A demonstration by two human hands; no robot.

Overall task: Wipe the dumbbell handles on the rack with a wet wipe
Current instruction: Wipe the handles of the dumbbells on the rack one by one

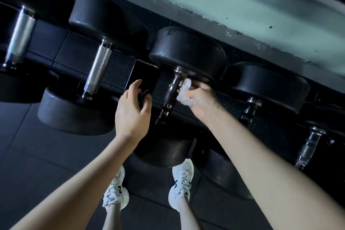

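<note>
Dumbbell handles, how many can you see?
5: the far-left handle, the second handle, the middle handle by the wipe, the fourth handle, the far-right handle. More may be hidden.

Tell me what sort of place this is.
Most likely a gym's free-weights area: a row of black round-headed dumbbells with knurled metal handles, dark rubber floor tiles beneath, and the right hand holding a white wipe at the middle handle.

At twelve o'clock a dumbbell point(187, 50) lies on the rack point(80, 56), its handle point(170, 93) between my hands: left hand point(130, 110) at nine o'clock of it, right hand point(200, 97) at three with the wet wipe point(184, 92) just beside it. Other dumbbells point(98, 69) flank it; my shoes point(182, 183) stand at six.
</note>
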